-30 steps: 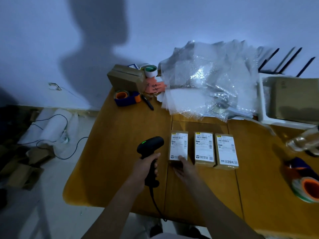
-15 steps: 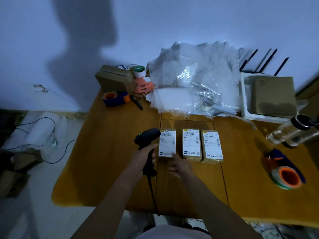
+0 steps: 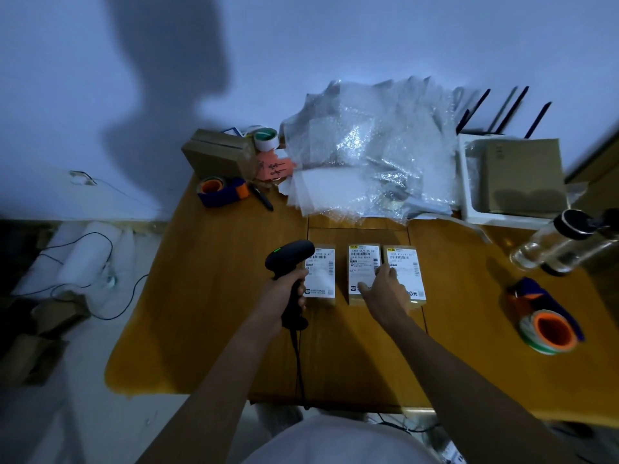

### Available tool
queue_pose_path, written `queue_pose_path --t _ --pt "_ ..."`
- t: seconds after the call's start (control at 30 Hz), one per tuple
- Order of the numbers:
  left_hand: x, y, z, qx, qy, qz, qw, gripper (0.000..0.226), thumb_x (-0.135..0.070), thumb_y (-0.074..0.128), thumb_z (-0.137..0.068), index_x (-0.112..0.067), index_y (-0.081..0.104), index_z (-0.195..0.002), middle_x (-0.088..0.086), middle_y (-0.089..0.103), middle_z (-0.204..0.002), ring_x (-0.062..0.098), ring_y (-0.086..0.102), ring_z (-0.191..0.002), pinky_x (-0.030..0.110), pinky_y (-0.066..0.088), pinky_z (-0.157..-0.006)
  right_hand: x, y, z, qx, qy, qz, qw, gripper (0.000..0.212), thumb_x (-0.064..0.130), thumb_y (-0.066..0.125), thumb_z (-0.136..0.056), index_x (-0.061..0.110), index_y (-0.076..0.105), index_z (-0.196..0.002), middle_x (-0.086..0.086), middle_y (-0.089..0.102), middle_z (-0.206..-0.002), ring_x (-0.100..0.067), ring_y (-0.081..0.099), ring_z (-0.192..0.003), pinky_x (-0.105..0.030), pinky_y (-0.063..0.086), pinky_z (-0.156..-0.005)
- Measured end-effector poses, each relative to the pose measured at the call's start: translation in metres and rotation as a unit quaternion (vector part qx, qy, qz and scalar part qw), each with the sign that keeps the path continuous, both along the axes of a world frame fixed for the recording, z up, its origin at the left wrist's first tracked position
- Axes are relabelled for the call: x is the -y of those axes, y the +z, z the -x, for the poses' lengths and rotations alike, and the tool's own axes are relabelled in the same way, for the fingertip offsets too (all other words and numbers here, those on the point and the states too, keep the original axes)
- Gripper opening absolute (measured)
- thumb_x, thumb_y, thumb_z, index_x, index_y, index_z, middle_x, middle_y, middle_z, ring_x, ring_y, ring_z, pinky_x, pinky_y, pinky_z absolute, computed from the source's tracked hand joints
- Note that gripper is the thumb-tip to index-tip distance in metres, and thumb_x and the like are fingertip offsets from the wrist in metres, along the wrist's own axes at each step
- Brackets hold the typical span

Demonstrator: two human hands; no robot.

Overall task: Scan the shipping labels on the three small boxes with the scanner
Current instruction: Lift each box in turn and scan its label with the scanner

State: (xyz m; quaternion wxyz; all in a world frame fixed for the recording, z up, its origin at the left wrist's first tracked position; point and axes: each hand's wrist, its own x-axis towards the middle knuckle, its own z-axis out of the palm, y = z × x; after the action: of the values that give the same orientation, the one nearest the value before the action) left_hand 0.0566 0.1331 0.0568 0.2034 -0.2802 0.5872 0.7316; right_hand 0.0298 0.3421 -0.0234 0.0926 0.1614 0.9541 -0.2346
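Observation:
Three small brown boxes with white shipping labels lie in a row on the wooden table [image 3: 207,296]: the left box [image 3: 321,274], the middle box [image 3: 361,269] and the right box [image 3: 403,262]. My left hand [image 3: 284,296] grips the handle of a black corded scanner [image 3: 289,259], whose head shows a green light and sits just left of the left box. My right hand [image 3: 385,293] rests on the middle and right boxes, fingers spread, covering their near ends.
A heap of bubble wrap [image 3: 365,155] fills the back of the table. Tape dispensers sit at the back left [image 3: 221,190] and near right [image 3: 546,326]. A cardboard box [image 3: 217,154], a white tray [image 3: 469,195] and a clear bottle [image 3: 549,246] stand around.
My right hand has moved right, from the near end of the left box onto the middle and right boxes. The scanner stays beside the left box.

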Motion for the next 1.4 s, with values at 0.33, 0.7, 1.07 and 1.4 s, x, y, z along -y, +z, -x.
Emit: queue_pose_path --t 0.33,0.7,1.07,1.4 --pt "-0.007 -0.006 0.001 0.002 -0.003 -0.009 1.000 0.020 -0.025 0.072 -0.091 -0.009 0.063 -0.083 0.000 0.054 -0.056 0.015 0.050 -0.047 0.028 0.048 -0.052 -0.010 -0.001 0.014 0.049 0.028 -0.025 0.998 0.091 0.056 0.072 -0.086 0.005 0.031 -0.148 -0.017 0.040 -0.147 -0.039 0.061 -0.118 -0.048 0.056 -0.088" --pt "-0.005 -0.012 0.001 0.008 0.002 -0.015 1.000 0.020 -0.024 0.073 -0.090 -0.009 0.062 -0.083 0.001 0.053 -0.056 0.016 0.049 -0.047 0.030 0.047 -0.052 -0.004 0.001 0.018 0.066 0.070 -0.088 0.991 0.095 0.060 0.071 -0.085 0.003 0.031 -0.149 -0.019 0.030 -0.152 -0.034 0.056 -0.123 -0.044 0.055 -0.090" --pt "0.002 -0.009 0.001 -0.006 -0.004 -0.003 1.000 0.024 -0.023 0.073 -0.089 -0.012 0.062 -0.072 0.002 0.052 -0.057 0.016 0.048 -0.048 0.030 0.046 -0.051 0.017 0.003 0.022 0.087 0.038 -0.074 0.993 0.104 0.058 0.075 -0.082 -0.005 0.030 -0.152 -0.020 0.023 -0.157 -0.034 0.041 -0.139 -0.044 0.045 -0.106" --pt "0.002 -0.008 -0.005 -0.002 0.000 -0.004 1.000 0.026 -0.024 0.073 -0.090 -0.013 0.063 -0.068 0.002 0.051 -0.056 0.016 0.048 -0.047 0.029 0.046 -0.051 0.025 0.008 0.019 0.082 0.041 -0.097 0.991 0.098 0.059 0.072 -0.084 -0.006 0.036 -0.148 -0.019 0.032 -0.146 -0.031 0.043 -0.132 -0.041 0.051 -0.101"
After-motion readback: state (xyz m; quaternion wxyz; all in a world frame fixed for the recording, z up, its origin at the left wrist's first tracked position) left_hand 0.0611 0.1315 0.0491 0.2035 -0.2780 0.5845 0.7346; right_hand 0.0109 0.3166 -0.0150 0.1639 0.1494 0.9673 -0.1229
